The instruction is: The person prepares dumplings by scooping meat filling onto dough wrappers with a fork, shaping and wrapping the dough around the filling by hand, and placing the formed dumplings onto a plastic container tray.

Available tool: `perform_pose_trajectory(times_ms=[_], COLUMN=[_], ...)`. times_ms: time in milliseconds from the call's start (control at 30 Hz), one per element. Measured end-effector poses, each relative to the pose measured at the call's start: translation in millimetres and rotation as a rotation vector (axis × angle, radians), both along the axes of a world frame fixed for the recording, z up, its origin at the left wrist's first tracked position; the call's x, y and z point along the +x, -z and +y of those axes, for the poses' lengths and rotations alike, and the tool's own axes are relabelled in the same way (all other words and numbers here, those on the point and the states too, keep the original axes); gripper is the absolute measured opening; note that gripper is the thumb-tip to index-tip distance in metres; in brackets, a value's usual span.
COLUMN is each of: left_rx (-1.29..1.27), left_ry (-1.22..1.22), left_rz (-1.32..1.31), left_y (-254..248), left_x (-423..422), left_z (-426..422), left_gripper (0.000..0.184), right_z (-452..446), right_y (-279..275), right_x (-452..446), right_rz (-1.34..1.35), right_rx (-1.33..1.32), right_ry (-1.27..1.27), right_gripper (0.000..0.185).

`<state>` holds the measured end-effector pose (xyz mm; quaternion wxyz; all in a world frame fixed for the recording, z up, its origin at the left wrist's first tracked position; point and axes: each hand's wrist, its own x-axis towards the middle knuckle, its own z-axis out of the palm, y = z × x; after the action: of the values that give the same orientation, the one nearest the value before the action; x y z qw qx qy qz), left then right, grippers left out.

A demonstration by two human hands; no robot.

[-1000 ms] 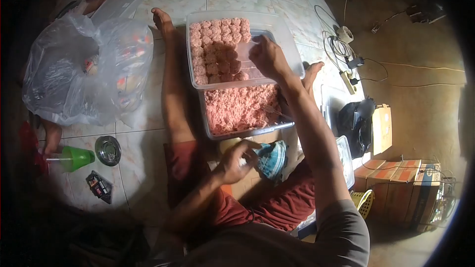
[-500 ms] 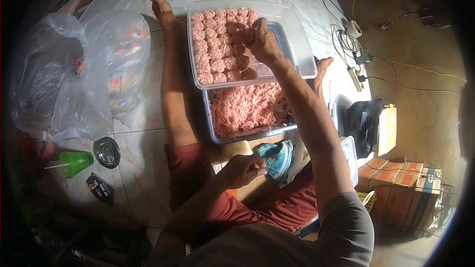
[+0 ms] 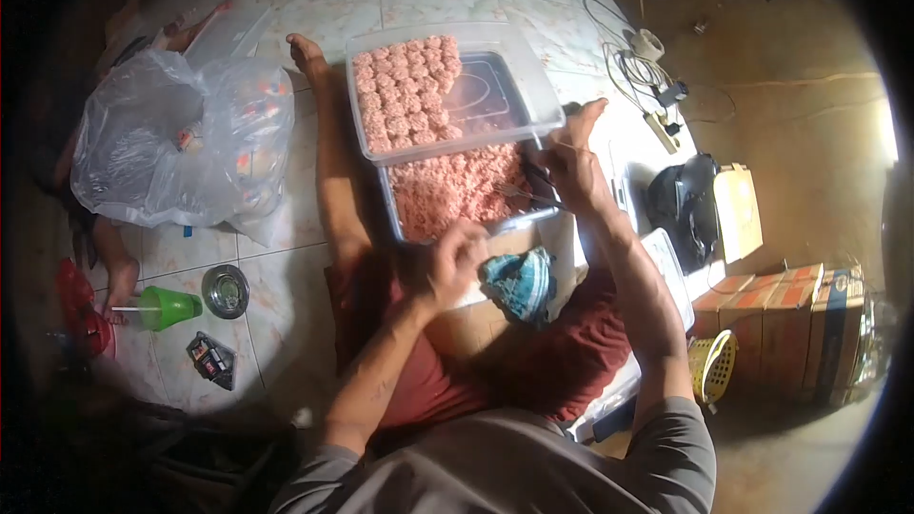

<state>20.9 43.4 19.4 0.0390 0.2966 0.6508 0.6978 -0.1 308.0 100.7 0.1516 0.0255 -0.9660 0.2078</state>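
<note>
Ground pink meat (image 3: pixel 443 195) fills a lower clear plastic tub (image 3: pixel 398 221). Across its far side rests a second clear tub (image 3: pixel 557 124) with rows of pink meatballs (image 3: pixel 400 86) on its left part and bare bottom on its right. A fork (image 3: pixel 524 194) lies in the ground meat, its handle pointing right. Just in front of the lower tub's near edge, my left hand (image 3: pixel 455 262) is curled and blurred; what it holds, if anything, is hidden. My right hand (image 3: pixel 576 174) hovers by the right corner of the tubs, near the fork handle, its fingers in shadow.
A teal patterned cloth (image 3: pixel 519 284) lies on cardboard between my legs. Left are a filled plastic bag (image 3: pixel 190 148), a green cup (image 3: pixel 171 308), a glass ashtray (image 3: pixel 226 291) and another person's foot. Right are cables (image 3: pixel 628 76), a black bag (image 3: pixel 684 209), cardboard boxes (image 3: pixel 762 324) and a yellow basket (image 3: pixel 712 366).
My right hand has left the tub of meatballs and come back toward the lower tub's right side. My left hand has moved up toward the lower tub's near edge. The view has shifted.
</note>
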Motion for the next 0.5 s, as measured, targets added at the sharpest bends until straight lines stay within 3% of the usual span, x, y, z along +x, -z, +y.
perform_pose_trajectory(times_ms=[33,67,100,133,200,233,300,333,400,433,500], left_rx=[-0.067,-0.506,-0.386,-0.628,-0.524,-0.527,-0.631,-0.666,-0.810,-0.805,-0.944], left_ry=[-0.007,-0.042,-0.220,-0.221,-0.106,-0.106,0.084,0.142,0.144,0.137,-0.140], left_rz=[-0.094,-0.047,0.299,0.390,0.373,0.392,0.164,0.089,0.401,0.396,0.848], left_y=[15.7,-3.3,-29.5,-43.5,-52.7,-45.1,-18.9,-11.3,-2.9,13.1,52.0], left_x=[-15.4,-27.5,-30.1,-32.5,-30.1,-25.7,-2.9,9.5,38.7,43.1,41.8], left_z=[0.8,-6.3,0.4,-4.0,-7.9,-10.1,-16.5,-19.5,-25.1,-28.7,-40.6], left_gripper=[0.030,0.071,0.106,0.118,0.097,0.097,0.076,0.069,0.037,0.037,0.028], right_z=[5.5,10.4,11.4,6.8,2.6,0.6,-9.1,-7.2,-1.5,-0.2,0.9], right_y=[9.4,12.7,13.5,8.5,10.0,16.3,32.7,38.8,65.5,65.5,63.7], right_x=[9.6,14.8,19.0,21.4,16.3,8.8,-10.6,-14.3,-20.4,-20.0,-17.3], right_rz=[0.017,0.033,0.019,0.001,-0.167,-0.327,-0.540,-0.532,-0.505,-0.489,-0.463], right_rx=[-0.055,-0.072,-0.059,0.052,0.201,0.237,0.549,0.548,0.603,0.625,0.661], right_ry=[0.011,0.032,0.052,0.041,0.008,-0.013,0.036,0.037,-0.009,-0.028,-0.070], right_gripper=[0.016,0.018,0.020,0.021,0.024,0.026,0.035,0.035,0.034,0.032,0.029])
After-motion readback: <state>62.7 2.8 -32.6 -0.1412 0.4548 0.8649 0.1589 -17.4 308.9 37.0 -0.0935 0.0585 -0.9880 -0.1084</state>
